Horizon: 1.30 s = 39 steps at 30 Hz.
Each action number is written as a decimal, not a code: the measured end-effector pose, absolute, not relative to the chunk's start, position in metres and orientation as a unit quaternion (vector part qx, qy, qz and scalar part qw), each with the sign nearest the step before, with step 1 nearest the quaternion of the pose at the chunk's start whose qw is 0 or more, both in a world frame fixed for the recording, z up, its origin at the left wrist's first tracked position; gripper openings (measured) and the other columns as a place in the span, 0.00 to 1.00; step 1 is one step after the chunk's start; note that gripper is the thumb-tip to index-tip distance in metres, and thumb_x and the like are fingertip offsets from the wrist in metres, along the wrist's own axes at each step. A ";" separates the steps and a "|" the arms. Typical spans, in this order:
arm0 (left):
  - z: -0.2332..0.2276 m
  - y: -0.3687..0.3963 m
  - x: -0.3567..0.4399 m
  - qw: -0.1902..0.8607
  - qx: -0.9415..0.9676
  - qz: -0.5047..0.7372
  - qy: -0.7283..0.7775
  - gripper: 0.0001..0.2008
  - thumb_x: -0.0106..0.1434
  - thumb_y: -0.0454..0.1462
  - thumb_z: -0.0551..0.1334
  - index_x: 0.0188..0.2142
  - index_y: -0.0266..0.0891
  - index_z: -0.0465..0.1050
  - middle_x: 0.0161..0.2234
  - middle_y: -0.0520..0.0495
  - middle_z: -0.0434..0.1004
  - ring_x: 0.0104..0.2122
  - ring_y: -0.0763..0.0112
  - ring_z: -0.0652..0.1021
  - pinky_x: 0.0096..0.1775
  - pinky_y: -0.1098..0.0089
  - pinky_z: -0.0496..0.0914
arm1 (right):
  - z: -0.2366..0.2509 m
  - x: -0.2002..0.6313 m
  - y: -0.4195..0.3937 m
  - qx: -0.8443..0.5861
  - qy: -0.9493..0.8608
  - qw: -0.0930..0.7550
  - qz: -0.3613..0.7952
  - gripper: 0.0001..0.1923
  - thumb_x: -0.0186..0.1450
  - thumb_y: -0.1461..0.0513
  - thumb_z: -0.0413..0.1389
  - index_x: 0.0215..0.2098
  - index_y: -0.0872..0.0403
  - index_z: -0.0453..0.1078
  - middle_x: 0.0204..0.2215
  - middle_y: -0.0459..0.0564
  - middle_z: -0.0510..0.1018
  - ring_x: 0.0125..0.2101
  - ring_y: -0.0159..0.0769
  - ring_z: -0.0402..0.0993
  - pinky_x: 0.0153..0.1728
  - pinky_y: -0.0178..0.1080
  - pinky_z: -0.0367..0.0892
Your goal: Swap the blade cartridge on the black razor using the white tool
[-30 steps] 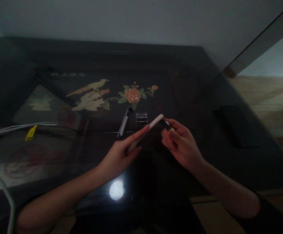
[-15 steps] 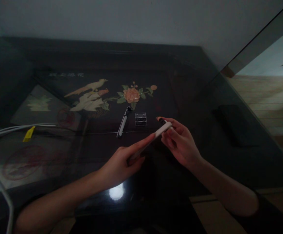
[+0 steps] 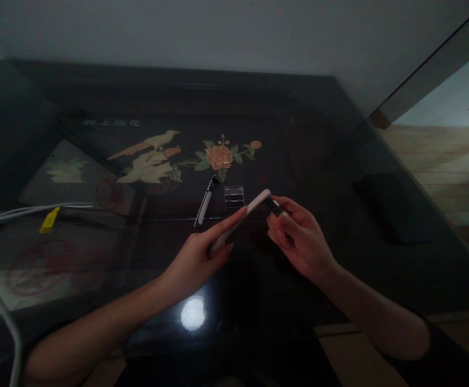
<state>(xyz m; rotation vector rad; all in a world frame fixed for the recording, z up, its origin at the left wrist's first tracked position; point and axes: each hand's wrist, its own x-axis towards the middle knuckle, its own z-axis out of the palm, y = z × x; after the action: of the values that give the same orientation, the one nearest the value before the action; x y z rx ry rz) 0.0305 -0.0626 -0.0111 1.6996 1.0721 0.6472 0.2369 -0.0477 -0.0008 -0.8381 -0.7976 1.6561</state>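
My left hand (image 3: 196,255) is closed around the white handle (image 3: 254,203) of a razor, forefinger stretched along it, the tip pointing up and right. My right hand (image 3: 301,231) pinches a small dark piece that looks like a razor head (image 3: 275,207), just below and right of the handle's tip. Whether the two parts touch I cannot tell. Beyond my left hand lies a second razor (image 3: 205,204), white and black, with its head pointing away. Beside it sits a small clear case (image 3: 234,197) with dark cartridges inside.
The dark glass-topped table (image 3: 319,156) shows a bird and flower picture. White cables (image 3: 36,213) with a yellow tag (image 3: 50,220) lie at the left. A flat black object (image 3: 396,209) lies at the right. The wall stands behind.
The white handle in my left hand has moved left and slightly up, away from my right fingers, baring its tip. The dark razor head stays in my right hand.
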 end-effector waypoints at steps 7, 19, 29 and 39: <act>-0.014 -0.068 0.033 0.519 0.692 0.266 0.426 0.33 0.63 0.30 0.56 0.67 0.45 0.55 0.28 0.57 0.67 0.21 0.80 0.56 0.23 0.81 0.57 | -0.003 0.238 -0.046 -0.369 -0.332 0.532 0.686 0.16 0.55 0.57 0.69 0.39 0.53 0.74 0.15 0.35 0.63 0.14 0.21 0.47 0.16 0.32 0.44; -0.013 -0.073 0.032 0.517 0.722 0.242 0.392 0.31 0.65 0.31 0.55 0.67 0.45 0.56 0.24 0.58 0.61 0.22 0.78 0.58 0.23 0.80 0.56 | -0.001 0.238 -0.045 -0.372 -0.347 0.535 0.675 0.16 0.56 0.57 0.68 0.41 0.52 0.75 0.16 0.35 0.63 0.14 0.21 0.47 0.17 0.33 0.43; -0.015 -0.066 0.031 0.491 0.714 0.284 0.411 0.31 0.65 0.30 0.57 0.66 0.47 0.58 0.40 0.52 0.77 0.24 0.80 0.67 0.29 0.81 0.65 | -0.002 0.238 -0.047 -0.346 -0.332 0.529 0.700 0.16 0.55 0.58 0.68 0.40 0.52 0.74 0.16 0.36 0.63 0.15 0.22 0.49 0.16 0.33 0.43; -0.015 -0.065 0.033 0.491 0.707 0.282 0.424 0.31 0.65 0.31 0.57 0.67 0.47 0.56 0.47 0.49 0.77 0.28 0.79 0.72 0.35 0.79 0.71 | -0.004 0.239 -0.046 -0.352 -0.340 0.528 0.694 0.15 0.56 0.58 0.68 0.39 0.53 0.72 0.15 0.35 0.64 0.14 0.22 0.49 0.16 0.33 0.42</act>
<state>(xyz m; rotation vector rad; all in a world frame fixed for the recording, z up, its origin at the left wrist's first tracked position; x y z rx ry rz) 0.0325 -0.0654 -0.0153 1.7167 1.0284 0.6847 0.2386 -0.0457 -0.0036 -0.8415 -0.8119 1.6589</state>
